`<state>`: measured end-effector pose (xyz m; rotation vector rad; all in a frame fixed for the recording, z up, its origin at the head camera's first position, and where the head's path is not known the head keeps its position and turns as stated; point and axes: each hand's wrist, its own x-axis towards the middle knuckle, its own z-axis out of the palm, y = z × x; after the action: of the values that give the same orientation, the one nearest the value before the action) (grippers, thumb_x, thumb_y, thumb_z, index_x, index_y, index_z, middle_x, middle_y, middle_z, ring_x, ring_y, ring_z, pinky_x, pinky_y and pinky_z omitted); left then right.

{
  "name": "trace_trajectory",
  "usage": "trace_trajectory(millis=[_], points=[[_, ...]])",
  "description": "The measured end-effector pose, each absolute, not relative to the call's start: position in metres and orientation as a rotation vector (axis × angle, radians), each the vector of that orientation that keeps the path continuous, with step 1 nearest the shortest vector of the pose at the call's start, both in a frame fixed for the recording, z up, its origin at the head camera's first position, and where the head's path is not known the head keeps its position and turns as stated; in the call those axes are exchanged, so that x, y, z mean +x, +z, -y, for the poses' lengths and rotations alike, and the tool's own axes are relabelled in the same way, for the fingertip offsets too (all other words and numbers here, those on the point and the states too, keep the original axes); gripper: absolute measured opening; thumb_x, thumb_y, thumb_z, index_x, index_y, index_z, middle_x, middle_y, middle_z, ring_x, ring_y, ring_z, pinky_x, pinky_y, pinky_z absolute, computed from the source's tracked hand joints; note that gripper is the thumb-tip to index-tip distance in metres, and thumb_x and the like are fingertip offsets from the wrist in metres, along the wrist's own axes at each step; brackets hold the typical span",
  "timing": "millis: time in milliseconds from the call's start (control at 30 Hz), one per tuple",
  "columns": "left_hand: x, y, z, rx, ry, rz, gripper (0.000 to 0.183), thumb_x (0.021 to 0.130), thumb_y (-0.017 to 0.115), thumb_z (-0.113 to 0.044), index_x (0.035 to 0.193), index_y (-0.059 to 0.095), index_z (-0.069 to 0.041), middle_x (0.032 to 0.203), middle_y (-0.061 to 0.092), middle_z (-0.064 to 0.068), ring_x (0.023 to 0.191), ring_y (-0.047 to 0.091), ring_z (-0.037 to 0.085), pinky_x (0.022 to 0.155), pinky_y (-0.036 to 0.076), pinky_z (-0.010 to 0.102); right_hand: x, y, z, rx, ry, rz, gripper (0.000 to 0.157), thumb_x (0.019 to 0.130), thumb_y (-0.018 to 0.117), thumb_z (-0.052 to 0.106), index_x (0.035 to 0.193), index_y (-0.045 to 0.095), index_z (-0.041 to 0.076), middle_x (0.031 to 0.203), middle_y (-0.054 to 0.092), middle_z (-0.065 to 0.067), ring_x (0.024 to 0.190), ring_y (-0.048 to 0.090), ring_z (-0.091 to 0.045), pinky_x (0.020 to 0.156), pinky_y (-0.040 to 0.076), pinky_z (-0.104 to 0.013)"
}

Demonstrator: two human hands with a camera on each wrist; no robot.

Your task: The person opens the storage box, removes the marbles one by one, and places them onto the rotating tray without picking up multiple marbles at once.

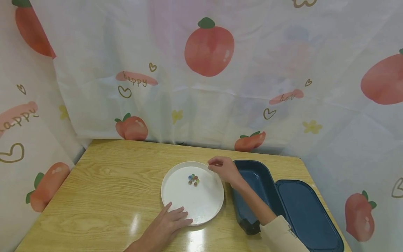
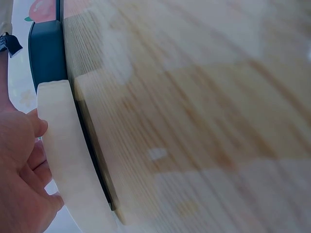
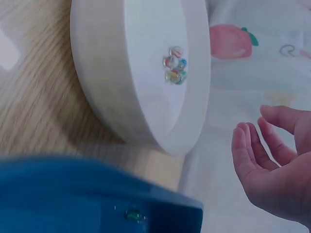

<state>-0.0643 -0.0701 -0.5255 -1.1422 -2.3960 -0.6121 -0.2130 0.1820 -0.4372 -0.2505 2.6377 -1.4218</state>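
A round white tray (image 1: 204, 206) with a raised rim lies on the table. Several small glass marbles (image 1: 193, 180) of mixed colours sit clustered on its floor. My left hand (image 1: 167, 222) rests on the tray's near left rim, fingers spread and reaching inward. Over the gap between the tray and a deep blue rectangular container (image 1: 252, 178), my right hand (image 1: 225, 169) hovers near the far right rim. In the right wrist view its fingers (image 3: 244, 158) bend loosely with nothing between them. One greenish marble (image 3: 133, 215) lies inside the blue container.
A flat blue lid (image 1: 310, 213) lies right of the container, along the table's right edge. The wood-grain table (image 1: 116, 185) extends left of the tray. A fruit-print cloth (image 1: 207, 105) hangs behind the table and along both sides.
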Motion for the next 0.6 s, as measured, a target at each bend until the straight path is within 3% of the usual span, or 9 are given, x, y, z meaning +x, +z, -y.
trace_trajectory(millis=[433,600], points=[[-0.065,-0.526,0.07,-1.145,-0.606,2.395,0.037,0.078,0.079,-0.008,0.113,0.074,-0.02,0.112,0.072,0.002,0.111,0.066,0.024,0.092,0.048,0.06,-0.212,-0.43,-0.242,-0.275,-1.502,-2.557,0.027,0.096,0.066,0.01,0.119,0.066,-0.003,0.123,0.063,-0.022,0.112,0.062,-0.033,0.092,0.053,-0.044],[-0.064,-0.526,0.07,-1.142,-0.613,2.405,0.037,0.078,0.079,-0.008,0.113,0.074,-0.02,0.112,0.072,0.003,0.111,0.066,0.024,0.092,0.048,0.061,-0.213,-0.433,-0.261,-0.291,-1.482,-2.547,0.029,0.097,0.064,0.01,0.121,0.063,-0.007,0.12,0.063,-0.024,0.113,0.06,-0.039,0.092,0.052,-0.05]])
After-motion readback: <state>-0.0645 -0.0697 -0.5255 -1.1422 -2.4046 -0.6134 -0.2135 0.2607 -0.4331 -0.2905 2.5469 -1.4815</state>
